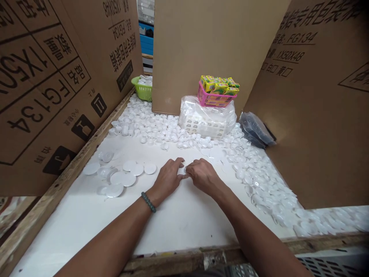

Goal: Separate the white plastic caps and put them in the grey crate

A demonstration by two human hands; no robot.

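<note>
My left hand [168, 177], with a beaded bracelet [148, 202] at its wrist, is in the middle of the white tabletop [184, 219]. Its thumb and fingers curl about a small white piece [182, 170], mostly covered by the fingers. Close against it, my right hand [203, 175] is closed, its fingertips pinching at the same piece. Several flat white discs [123, 179] lie overlapping to the left of my left hand. Small white plastic pieces [250, 173] with what look like loops spread thickly to the right of my right hand.
More white pieces [155, 125] cover the table's back. A plastic-wrapped bundle [207, 117] stands there, bearing a pink basket [216, 99] of small yellow boxes [220, 86]. A green basket [142, 90] sits at back left. Cardboard sheets [213, 46] wall the table; a wooden edge [184, 263] runs along its front.
</note>
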